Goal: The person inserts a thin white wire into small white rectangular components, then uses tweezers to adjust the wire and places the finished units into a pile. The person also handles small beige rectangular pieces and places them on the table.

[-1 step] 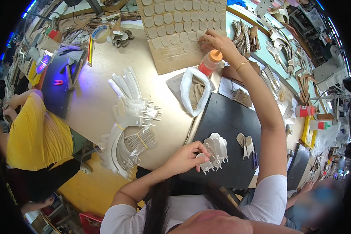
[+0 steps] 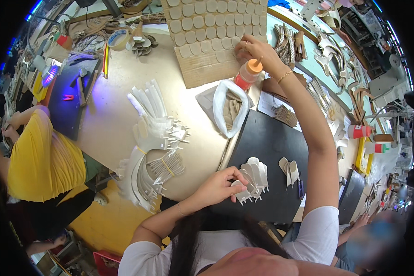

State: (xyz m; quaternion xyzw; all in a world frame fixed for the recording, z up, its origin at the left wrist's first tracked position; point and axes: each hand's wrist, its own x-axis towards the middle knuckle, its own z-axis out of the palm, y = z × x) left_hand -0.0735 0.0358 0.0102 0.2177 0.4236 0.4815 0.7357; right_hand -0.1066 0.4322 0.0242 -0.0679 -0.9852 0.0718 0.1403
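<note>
My left hand (image 2: 221, 185) pinches a small pale leather piece (image 2: 240, 190) with short prongs along its lower edge. Right beside it, a fanned stack of similar pale pieces (image 2: 256, 174) lies on the black mat (image 2: 272, 138). My right arm stretches far forward, and my right hand (image 2: 258, 51) bends its fingers over the lower right of a cardboard sheet (image 2: 195, 76) covered with rows of rounded beige pads (image 2: 200, 34). What its fingertips grip, if anything, is hidden. Just below that hand stands a bottle with an orange nozzle cap (image 2: 249, 73).
An open white-rimmed bag (image 2: 221, 108) holds beige pieces. Bundled pale straps (image 2: 147, 161) lie on the table at left. A few loose pieces (image 2: 290, 170) and a dark blue tool (image 2: 301, 188) lie on the mat's right. A person in yellow (image 2: 43, 156) sits at left.
</note>
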